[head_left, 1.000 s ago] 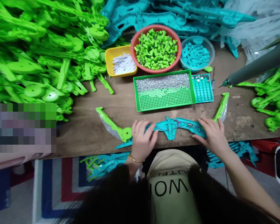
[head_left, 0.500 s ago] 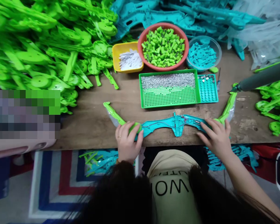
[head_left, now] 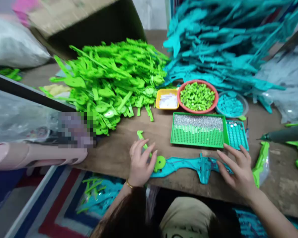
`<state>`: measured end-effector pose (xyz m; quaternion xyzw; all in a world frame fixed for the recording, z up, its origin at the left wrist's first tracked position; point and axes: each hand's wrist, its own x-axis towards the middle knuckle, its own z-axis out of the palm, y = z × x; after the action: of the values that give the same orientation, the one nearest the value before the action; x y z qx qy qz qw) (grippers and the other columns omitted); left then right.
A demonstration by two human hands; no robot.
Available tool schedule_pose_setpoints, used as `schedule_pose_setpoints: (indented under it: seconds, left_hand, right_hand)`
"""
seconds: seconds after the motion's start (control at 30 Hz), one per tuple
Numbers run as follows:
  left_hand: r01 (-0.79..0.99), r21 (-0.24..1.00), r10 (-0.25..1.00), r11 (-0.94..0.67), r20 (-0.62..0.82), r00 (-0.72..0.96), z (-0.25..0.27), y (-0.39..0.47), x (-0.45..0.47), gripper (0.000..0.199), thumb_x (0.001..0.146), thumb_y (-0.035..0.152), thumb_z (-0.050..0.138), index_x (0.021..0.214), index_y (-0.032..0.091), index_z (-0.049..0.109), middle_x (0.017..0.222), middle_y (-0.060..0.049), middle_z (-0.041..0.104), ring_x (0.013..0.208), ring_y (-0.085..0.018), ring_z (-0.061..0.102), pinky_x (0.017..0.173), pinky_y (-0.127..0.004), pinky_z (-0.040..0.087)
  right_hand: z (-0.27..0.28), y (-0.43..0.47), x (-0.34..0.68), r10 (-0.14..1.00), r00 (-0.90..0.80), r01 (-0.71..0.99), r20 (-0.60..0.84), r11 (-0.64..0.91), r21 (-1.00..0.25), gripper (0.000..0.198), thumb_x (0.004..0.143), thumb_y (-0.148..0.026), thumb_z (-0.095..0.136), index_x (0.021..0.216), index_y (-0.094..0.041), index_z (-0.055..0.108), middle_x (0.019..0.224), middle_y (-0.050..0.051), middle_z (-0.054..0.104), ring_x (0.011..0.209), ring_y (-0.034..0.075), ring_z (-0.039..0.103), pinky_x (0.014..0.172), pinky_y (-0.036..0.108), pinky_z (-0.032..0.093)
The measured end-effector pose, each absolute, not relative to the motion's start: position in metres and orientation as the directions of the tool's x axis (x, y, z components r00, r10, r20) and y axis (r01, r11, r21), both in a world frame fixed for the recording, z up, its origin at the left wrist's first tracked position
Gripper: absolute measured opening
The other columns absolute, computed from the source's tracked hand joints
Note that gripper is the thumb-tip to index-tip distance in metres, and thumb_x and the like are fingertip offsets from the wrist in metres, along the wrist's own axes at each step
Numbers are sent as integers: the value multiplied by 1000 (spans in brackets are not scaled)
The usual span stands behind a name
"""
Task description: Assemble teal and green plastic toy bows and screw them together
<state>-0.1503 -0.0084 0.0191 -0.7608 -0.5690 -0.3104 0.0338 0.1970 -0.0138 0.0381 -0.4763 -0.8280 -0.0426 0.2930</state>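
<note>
Bench assembly seen from above. A blue bow-shaped part (head_left: 183,164) lies flat along the near edge of the bench (head_left: 285,188), its stubby centre piece pointing toward that edge. At its left end sits a green arm with a round disc (head_left: 160,163); a second green arm (head_left: 262,162) stands out beyond its right end, slanting away from the near edge, with the joint hidden behind the fingers. The left hand (head_left: 141,162) is laid over the disc-bearing arm, fingers spread and half bent; whether its grip closes on the plastic cannot be told. The right hand (head_left: 238,170) is over the right end of the blue part, its grip wide, thumb and fingers well apart; contact is unclear.

Farther from the near edge, a green perforated tray (head_left: 197,137) holds small metal pieces along its far side, with a blue dimpled tray (head_left: 238,140) against its right side. Behind these, left to right, stand a yellow bin (head_left: 158,99) of white strips, a red bowl (head_left: 198,111) of green cylinders and a clear tub (head_left: 246,107) of blue pieces. Toward the far edge are a green heap (head_left: 106,86) and a blue heap (head_left: 218,49).
</note>
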Motion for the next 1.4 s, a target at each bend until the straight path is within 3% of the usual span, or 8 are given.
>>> schedule_pose_setpoints:
  seconds: [0.13, 0.3, 0.5, 0.63, 0.77, 0.93, 1.23, 1.4]
  left_hand:
    - [811, 261, 747, -523, 598, 289, 56, 50, -135, 30, 86, 17, 61, 116, 22, 61, 124, -11, 57, 124, -28, 51, 108, -53, 40]
    - [805, 312, 741, -504, 635, 218, 105, 182, -100, 23, 91, 29, 54, 109, 19, 64, 120, -12, 59, 117, -25, 53, 102, -47, 44]
    - [980, 160, 919, -115, 392, 44, 156, 362, -41, 55, 82, 35, 65, 130, 12, 52, 147, -22, 37, 142, -39, 24, 113, -56, 21]
    - [964, 251, 983, 94, 127, -129, 152, 401, -41, 65, 79, 29, 68, 137, 17, 44, 142, -21, 45, 134, -36, 40, 106, -50, 33]
    - [822, 569, 999, 24, 24, -46, 151, 386, -67, 60, 72, 23, 71, 129, 18, 51, 117, -15, 63, 115, -31, 59, 100, -44, 42]
    - [250, 955, 969, 161, -201, 146, 175, 318, -106, 40, 71, 25, 68, 109, 15, 57, 75, -5, 65, 62, -21, 66, 74, -46, 56]
    - [-285, 947, 956, 150, -66, 285, 147, 164, -130, 45, 86, 46, 59, 122, 18, 56, 95, -9, 71, 77, -19, 71, 66, -31, 59]
    - [-472, 869, 969, 148, -33, 244, 107, 108, -110, 45, 85, 48, 62, 119, 18, 58, 103, -9, 72, 95, -22, 70, 83, -36, 58]
  right_hand:
    - [91, 93, 166, 719, -152, 746, 679, 534, -398, 36, 84, -23, 65, 120, -26, 61, 125, 11, 63, 118, 26, 59, 104, 50, 45]
    - [114, 217, 131, 852, 205, 508, 482, 329, -796, 35, 91, -40, 52, 116, -18, 61, 113, 11, 68, 99, 21, 66, 90, 40, 54]
    - [77, 277, 109, 977, -73, 827, 199, 171, -536, 34, 88, -29, 52, 116, -15, 65, 116, 14, 69, 108, 24, 63, 98, 40, 48]
    - [61, 276, 131, 988, -96, 889, 122, 140, -435, 32, 83, -28, 59, 108, -13, 70, 114, 17, 69, 109, 28, 62, 101, 42, 45]
    - [60, 278, 140, 989, -83, 907, 121, 125, -403, 36, 90, -26, 45, 114, -13, 69, 113, 17, 68, 104, 27, 63, 96, 43, 46]
    - [46, 285, 105, 969, -186, 878, 163, 238, -416, 33, 88, -28, 53, 114, -15, 68, 120, 17, 65, 111, 27, 59, 96, 41, 46]
    - [60, 223, 106, 936, -63, 751, 346, 273, -601, 30, 89, -22, 50, 112, -14, 67, 112, 13, 69, 101, 23, 64, 93, 41, 49]
    - [93, 126, 86, 849, -130, 458, 511, 509, -729, 21, 89, -29, 60, 105, -21, 70, 101, 6, 73, 91, 18, 67, 82, 37, 54]
